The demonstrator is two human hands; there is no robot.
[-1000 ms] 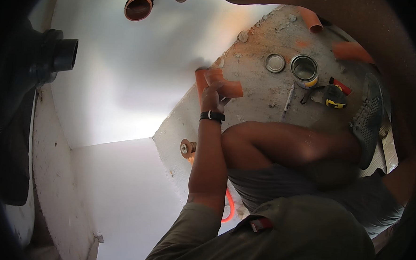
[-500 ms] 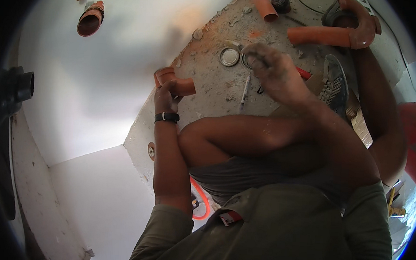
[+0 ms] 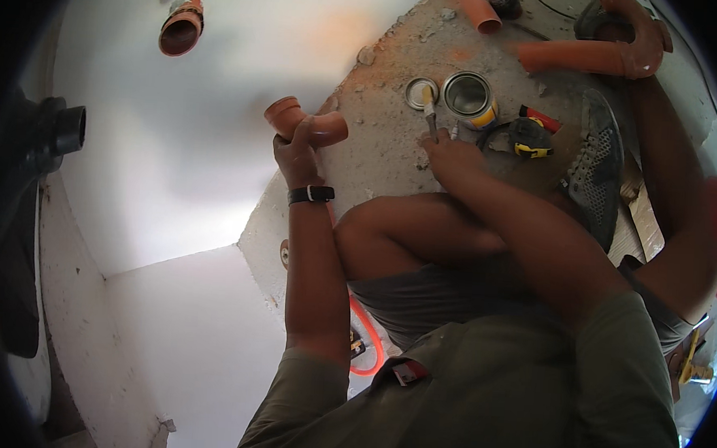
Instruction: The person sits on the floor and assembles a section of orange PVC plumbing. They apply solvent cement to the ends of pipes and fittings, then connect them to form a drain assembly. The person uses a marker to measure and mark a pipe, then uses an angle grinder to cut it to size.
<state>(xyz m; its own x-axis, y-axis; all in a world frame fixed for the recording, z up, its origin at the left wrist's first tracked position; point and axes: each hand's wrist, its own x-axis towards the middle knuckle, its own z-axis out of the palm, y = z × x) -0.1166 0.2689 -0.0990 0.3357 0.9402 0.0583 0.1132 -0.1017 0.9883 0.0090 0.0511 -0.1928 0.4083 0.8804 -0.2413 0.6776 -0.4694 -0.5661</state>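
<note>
My left hand (image 3: 299, 158) is wrapped round an orange plastic pipe elbow (image 3: 328, 130), raised beside the white wall. In my right hand (image 3: 453, 158), a small paintbrush (image 3: 432, 127) is gripped by its handle. Its yellowish bristles point away from me, over a round metal lid (image 3: 415, 95) on the floor; whether they touch it I cannot tell. Just right of the lid stands an open tin (image 3: 467, 94) with a yellow band. A black and yellow tape measure (image 3: 530, 139) lies to the right of my right hand.
An orange pipe stub (image 3: 181, 35) sticks out of the wall at upper left. Long orange pipework (image 3: 576, 57) lies at upper right, near a short orange pipe (image 3: 477, 9). My shoe (image 3: 597, 167) rests on the gritty floor. A black pipe fitting (image 3: 65, 128) stands at far left.
My right hand has drawn back toward me from over the tin, uncovering it, and the paintbrush now shows in its fingers. The left hand has turned the elbow slightly.
</note>
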